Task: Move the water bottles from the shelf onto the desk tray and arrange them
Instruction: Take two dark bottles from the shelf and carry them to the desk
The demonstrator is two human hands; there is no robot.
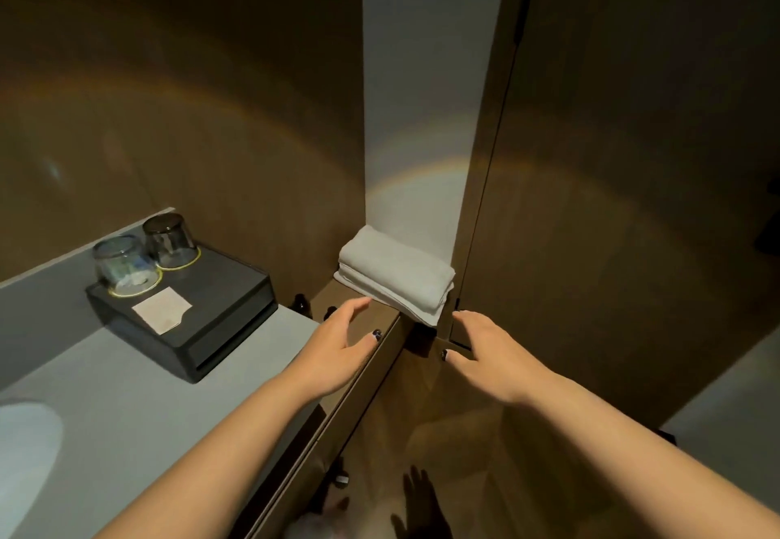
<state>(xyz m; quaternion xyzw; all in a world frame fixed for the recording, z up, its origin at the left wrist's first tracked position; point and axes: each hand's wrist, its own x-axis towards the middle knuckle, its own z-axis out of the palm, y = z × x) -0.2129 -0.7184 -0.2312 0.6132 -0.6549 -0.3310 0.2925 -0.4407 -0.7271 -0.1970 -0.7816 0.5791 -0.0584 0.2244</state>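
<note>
Your counter [139, 403] spreads away left of your left hand [337, 352], a wide grey run with a pale basin curving in at its near corner, so that is where you have room to swing things across. On it, well left of that hand and a little beyond it, sits the tray [219, 327], dark and boxy with a raised lip, set back toward the wall, likely to keep the front of the counter free; two upturned glasses [145, 257] crowd its far end and a white card [162, 309] lies at the middle, leaving bare surface on its right half for bottles. Between your two hands runs the shelf [382, 352], a narrow brown ledge whose edge falls away to a dim recess below, hemmed by the wood panel beyond your right hand [485, 352]. A folded towel [396, 274] rests on it just past your left fingertips, close enough to snag. Two small dark bottle tops [301, 301] peep up just left of your left fingers, behind the counter's end; I judge these are the water bottles, though only the caps show. Both your hands hover spread and relaxed, thumbs out, gripping nothing, left over the shelf edge, right beside it.
</note>
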